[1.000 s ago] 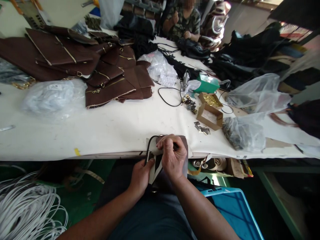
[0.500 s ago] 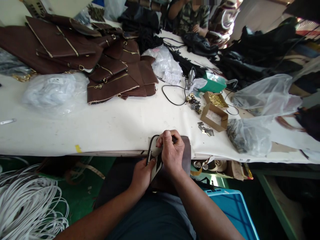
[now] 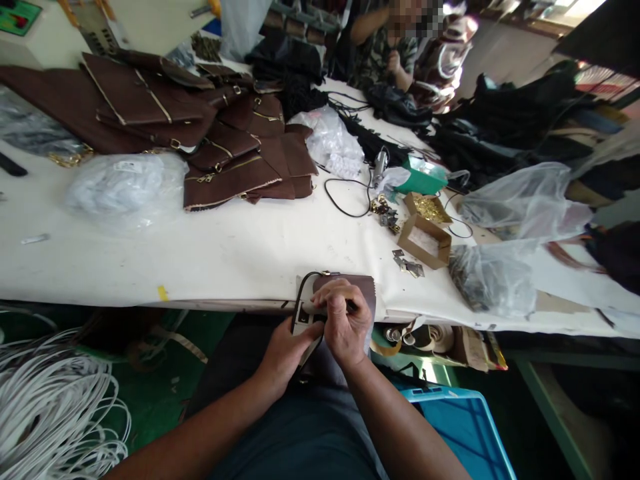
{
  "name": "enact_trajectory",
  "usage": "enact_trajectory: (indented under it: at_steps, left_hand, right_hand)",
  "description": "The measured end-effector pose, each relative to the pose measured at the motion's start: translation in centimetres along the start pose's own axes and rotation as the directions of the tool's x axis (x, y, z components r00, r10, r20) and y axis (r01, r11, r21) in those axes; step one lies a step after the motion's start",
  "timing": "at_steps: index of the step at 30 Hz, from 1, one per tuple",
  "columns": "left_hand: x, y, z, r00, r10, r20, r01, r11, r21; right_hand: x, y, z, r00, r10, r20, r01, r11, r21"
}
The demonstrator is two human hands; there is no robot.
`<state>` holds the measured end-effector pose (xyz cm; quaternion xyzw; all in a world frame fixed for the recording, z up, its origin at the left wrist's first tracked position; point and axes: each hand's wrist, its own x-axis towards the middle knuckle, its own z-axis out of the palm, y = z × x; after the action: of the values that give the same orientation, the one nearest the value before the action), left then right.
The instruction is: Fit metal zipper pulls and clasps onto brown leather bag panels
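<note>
At the table's front edge, my left hand point(image 3: 286, 345) is closed on a brown leather piece point(image 3: 369, 288), with its thumb on top. A pale, flat part with a dark cord-like edge point(image 3: 299, 297) shows beside that thumb. My right hand point(image 3: 346, 323) is curled into a fist over the leather piece, close to the left thumb. Something dark shows between its fingers, but its kind is hidden. A small metal fitting point(image 3: 327, 273) sits at the far edge of the leather.
Brown leather bags point(image 3: 235, 173) are piled at the back left beside a plastic-wrapped bundle point(image 3: 125, 187). Open cardboard boxes point(image 3: 425, 243), metal plates point(image 3: 409, 267) and a clear bag point(image 3: 493, 283) lie to the right. A blue crate point(image 3: 450, 393) stands below; another person point(image 3: 383, 60) sits across.
The view has shifted slightly. My right hand has moved a little lower over the leather and turned, uncovering the metal fitting. The person across has raised a hand.
</note>
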<state>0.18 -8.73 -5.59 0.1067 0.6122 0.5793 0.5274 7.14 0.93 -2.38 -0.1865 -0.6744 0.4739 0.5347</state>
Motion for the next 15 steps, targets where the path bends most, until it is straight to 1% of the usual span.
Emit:
enact_trajectory:
  at_steps: [3,6,8,10,12,15]
  left_hand:
    - [0.0,0.2,0.5,0.999,-0.004,-0.042,0.006,0.999,0.041]
    - [0.2,0.1,1.0,0.997,-0.005,-0.073,0.01,0.997,0.08]
    - [0.3,0.1,1.2,0.996,-0.002,-0.086,0.011,0.994,0.105]
    - [0.3,0.1,1.3,0.995,0.004,-0.099,0.009,0.991,0.131]
    - [0.2,0.2,1.3,0.994,0.012,-0.107,0.006,0.987,0.161]
    - [0.2,0.1,1.2,0.993,0.021,-0.114,0.002,0.979,0.203]
  right_hand:
    - [0.2,-0.4,-0.4,0.998,0.049,0.038,-0.049,0.999,0.003]
    - [0.5,-0.8,-0.8,0.984,0.169,0.058,-0.17,0.985,0.008]
    - [0.8,-1.2,-0.9,0.964,0.265,0.028,-0.266,0.963,0.034]
    - [1.2,-1.8,-0.7,0.952,0.305,-0.016,-0.303,0.949,0.09]
    - [1.9,-2.6,-0.3,0.962,0.268,-0.047,-0.256,0.951,0.175]
    - [2.8,-4.0,0.4,0.987,0.142,-0.069,-0.115,0.948,0.298]
